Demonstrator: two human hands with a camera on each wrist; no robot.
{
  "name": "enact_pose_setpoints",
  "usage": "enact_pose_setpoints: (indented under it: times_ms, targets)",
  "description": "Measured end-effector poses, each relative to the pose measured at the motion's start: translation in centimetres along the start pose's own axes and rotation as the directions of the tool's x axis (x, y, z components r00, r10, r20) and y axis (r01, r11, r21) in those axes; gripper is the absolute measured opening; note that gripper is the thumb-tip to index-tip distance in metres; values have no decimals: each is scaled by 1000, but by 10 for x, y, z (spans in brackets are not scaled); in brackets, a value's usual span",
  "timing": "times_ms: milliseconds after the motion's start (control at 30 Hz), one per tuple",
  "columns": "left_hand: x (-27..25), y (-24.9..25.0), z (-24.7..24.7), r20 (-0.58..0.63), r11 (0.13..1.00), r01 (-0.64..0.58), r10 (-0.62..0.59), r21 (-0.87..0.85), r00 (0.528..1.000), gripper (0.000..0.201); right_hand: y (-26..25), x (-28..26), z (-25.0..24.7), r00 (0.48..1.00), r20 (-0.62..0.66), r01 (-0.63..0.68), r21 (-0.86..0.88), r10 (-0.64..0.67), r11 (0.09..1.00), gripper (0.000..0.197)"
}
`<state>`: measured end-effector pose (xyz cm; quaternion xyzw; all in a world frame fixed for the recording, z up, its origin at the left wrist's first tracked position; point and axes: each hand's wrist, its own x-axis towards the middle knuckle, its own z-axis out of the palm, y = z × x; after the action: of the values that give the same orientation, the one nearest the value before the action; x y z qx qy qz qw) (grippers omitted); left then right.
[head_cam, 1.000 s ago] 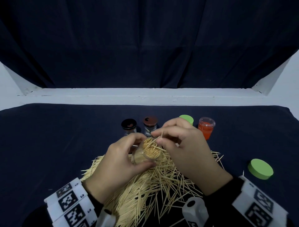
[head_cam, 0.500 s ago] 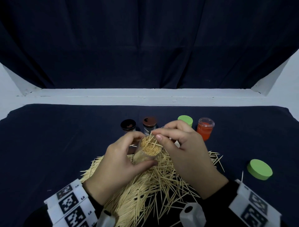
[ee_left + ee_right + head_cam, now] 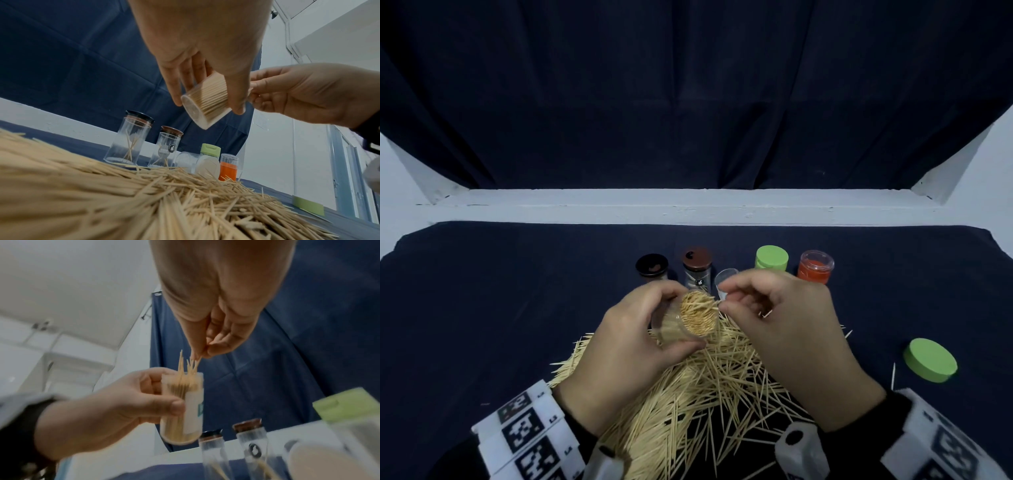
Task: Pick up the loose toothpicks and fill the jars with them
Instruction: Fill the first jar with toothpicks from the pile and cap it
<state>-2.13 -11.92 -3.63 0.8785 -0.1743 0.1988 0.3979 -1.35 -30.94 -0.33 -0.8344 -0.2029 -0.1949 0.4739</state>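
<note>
While I look down through the head camera, my left hand point(image 3: 626, 342) is curled around a clear jar point(image 3: 685, 325), thumb underneath and fingers over the top side, holding it tilted above the pile of toothpicks point(image 3: 688, 404) on the dark cloth point(image 3: 500, 308). The jar is packed full, its open mouth turned toward my right hand point(image 3: 787, 339). That hand sits just beside the mouth, thumb and forefinger pinched together at the rim, the other fingers loosely bent. Behind the hands stand a black-lidded jar point(image 3: 651, 266), a brown-lidded jar point(image 3: 697, 263), a green-capped bottle point(image 3: 772, 258) and an orange jar point(image 3: 815, 266). A loose green lid point(image 3: 929, 359) lies off to the right.

From the left wrist, I see the hand point(image 3: 205, 48) from below, fingers wrapped on the jar point(image 3: 205, 100), which hangs slanted, well above the pile point(image 3: 144, 194). The right hand point(image 3: 304, 94) reaches in from the right at the jar's far end.

From the right wrist, the hand point(image 3: 216, 305) points down, fingertips point(image 3: 197, 352) pinching a few toothpicks point(image 3: 190, 365) that stick out of the jar's point(image 3: 183, 407) mouth. The left hand point(image 3: 123, 405) grips the jar from the side, thumb across its label.
</note>
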Motion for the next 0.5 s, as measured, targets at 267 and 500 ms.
enact_pose_setpoints:
  times_ms: [267,500]
  targets:
    - [0,1,0,-13,998,-50,50,30,999,60,-7,4,9,992,30,124,39,-125,992,11]
    - [0,-2,1,-27,997,-17,15,-80,1000,57,-2,-2,13,978,55,202,-1,-201,979,20]
